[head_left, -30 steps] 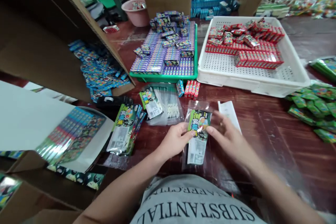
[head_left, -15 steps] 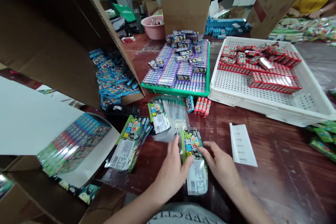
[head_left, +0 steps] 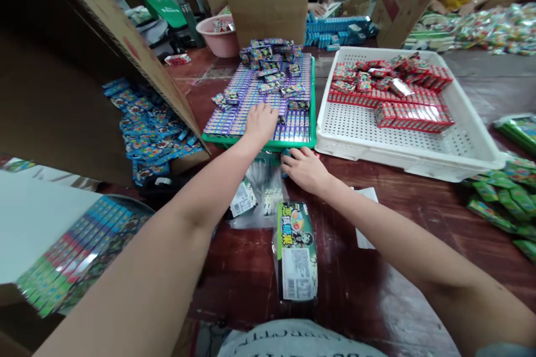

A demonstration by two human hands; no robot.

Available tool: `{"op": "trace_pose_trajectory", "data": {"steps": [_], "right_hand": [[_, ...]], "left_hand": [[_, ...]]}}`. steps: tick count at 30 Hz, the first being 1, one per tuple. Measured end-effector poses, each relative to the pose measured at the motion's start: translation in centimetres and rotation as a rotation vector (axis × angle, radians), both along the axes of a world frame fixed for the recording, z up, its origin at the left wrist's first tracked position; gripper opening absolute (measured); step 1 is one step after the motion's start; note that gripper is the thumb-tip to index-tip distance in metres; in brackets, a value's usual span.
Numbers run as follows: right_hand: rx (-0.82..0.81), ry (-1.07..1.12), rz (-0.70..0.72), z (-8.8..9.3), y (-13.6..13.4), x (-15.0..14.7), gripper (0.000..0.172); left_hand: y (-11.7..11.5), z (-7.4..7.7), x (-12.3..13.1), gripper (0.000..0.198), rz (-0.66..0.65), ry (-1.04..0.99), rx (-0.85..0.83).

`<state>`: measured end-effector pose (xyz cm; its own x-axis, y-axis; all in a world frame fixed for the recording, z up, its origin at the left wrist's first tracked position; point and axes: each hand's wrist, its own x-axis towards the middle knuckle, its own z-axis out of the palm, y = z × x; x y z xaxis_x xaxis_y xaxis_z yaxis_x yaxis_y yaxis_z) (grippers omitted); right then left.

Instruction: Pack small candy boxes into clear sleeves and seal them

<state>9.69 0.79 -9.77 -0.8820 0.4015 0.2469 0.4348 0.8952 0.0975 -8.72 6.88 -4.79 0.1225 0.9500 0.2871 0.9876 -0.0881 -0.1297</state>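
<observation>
Just above the middle of the frame the left hand (head_left: 260, 122) lies palm down on the rows of purple candy boxes (head_left: 251, 92) that fill the green tray (head_left: 312, 95), its fingers bent over the near rows; whether it has closed on a box cannot be told. Right below it, at the centre, the right hand (head_left: 304, 168) is curled over a few small loose boxes (head_left: 312, 152) on the dark wooden table (head_left: 419, 268), touching the tray's near edge; only a red corner and a blue edge show past the knuckles, so its grasp cannot be told either. Below the right hand, in the lower middle, a clear packet (head_left: 295, 251) with a green header card and a barcode label lies flat, held by neither hand. Just left of it sits a stack of empty clear bags (head_left: 266, 192), and to its right a white paper strip (head_left: 363, 223) shows under the right forearm. To the right of the green tray stands a white perforated tray (head_left: 419, 148) with red candy boxes (head_left: 402, 100). At the left, blue boxes (head_left: 146, 128) spill from a tipped cardboard carton (head_left: 104, 67). Green packets (head_left: 502, 195) lie at the right edge, and a pink basin (head_left: 218, 28) stands at the top.
</observation>
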Motion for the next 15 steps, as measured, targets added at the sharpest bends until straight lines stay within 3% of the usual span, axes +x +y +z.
{"op": "trace_pose_trajectory", "data": {"steps": [4,8,9,11,15], "right_hand": [[-0.013,0.046,-0.001,1.0,-1.1,1.9,0.027],[-0.124,0.357,-0.17,3.2,-6.6,9.0,0.036],[-0.177,0.398,-0.21,3.7,-8.8,11.3,0.04],[-0.286,0.379,-0.434,4.3,-13.3,15.7,0.042],[-0.517,-0.03,-0.912,3.4,-20.4,21.1,0.031]], "left_hand": [[0.1,-0.5,-0.5,0.039,-0.026,0.03,0.004],[-3.2,1.7,1.7,0.047,-0.109,0.022,0.095],[-5.0,2.2,3.1,0.053,-0.148,0.009,0.102],[-9.6,2.9,6.7,0.064,-0.231,-0.014,0.022],[-20.5,1.7,15.6,0.061,-0.439,0.082,-0.296]]}}
